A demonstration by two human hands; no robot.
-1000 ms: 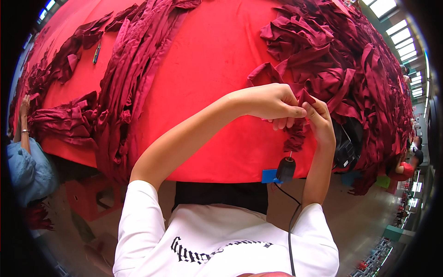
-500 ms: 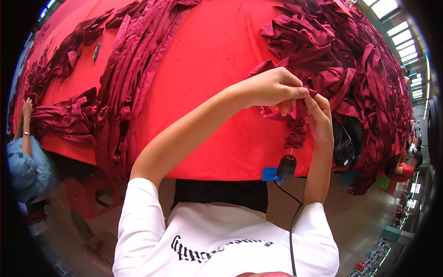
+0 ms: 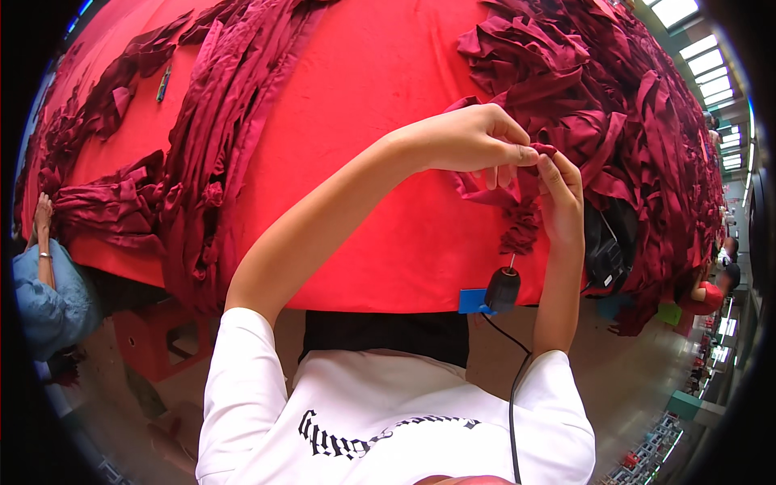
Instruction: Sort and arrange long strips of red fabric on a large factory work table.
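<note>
My left hand (image 3: 490, 144) comes across the red-covered table with thumb and index pinched on a strip of dark red fabric (image 3: 545, 149). My right hand (image 3: 561, 187) meets it there, its thumb and fingers closed on the same strip. Below the hands, a bunched section of dark red fabric (image 3: 519, 229) sits gathered on a thin metal rod. This rod rises from a black corded tool (image 3: 503, 289) at the table's front edge. Fingers partly hide how the strip runs between the hands and the bunch.
Heaps of dark red fabric (image 3: 558, 73) cover the right side; long folded strips (image 3: 234, 105) lie on the left. A blue block (image 3: 472, 301) is beside the tool, a black device (image 3: 608, 249) right of my arm. Another person's hand (image 3: 44, 212) touches fabric at far left.
My left hand has risen slightly, while both hands stay pinched close together on the strip. The bunched fabric and tool are almost where they were.
</note>
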